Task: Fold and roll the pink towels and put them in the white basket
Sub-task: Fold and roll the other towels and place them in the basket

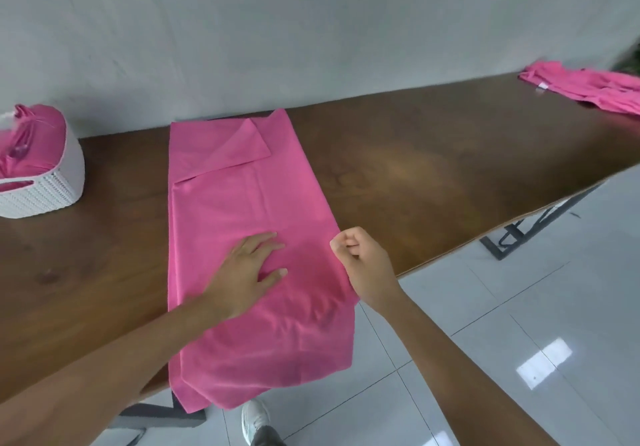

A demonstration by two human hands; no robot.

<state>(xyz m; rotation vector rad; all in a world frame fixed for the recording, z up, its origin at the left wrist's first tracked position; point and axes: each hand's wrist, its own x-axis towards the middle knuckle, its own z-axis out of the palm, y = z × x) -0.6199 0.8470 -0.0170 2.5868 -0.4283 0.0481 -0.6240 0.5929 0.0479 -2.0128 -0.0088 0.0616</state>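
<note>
The left hand (247,272) lies flat on the long pink cloth towel (249,224), with its fingers straight and spread, pressing down. The right hand (360,258) is curled at the towel's right edge; its fingers look like they pinch the edge, but the cloth in them is hard to see. Both bare arms reach in from the bottom.

The towel is soft and smooth and folded into a long strip. It lies across the shiny brown wooden table (433,168), and its near end hangs off the front edge. At the far end, one corner is folded over into a flap.

The white plastic basket with a bumpy woven wall (52,189) stands on the left of the table, well apart from the towel. Rolled pink towels (31,141) sit inside it. A loose heap of pink towels (588,89) lies at the far right end of the table.
</note>
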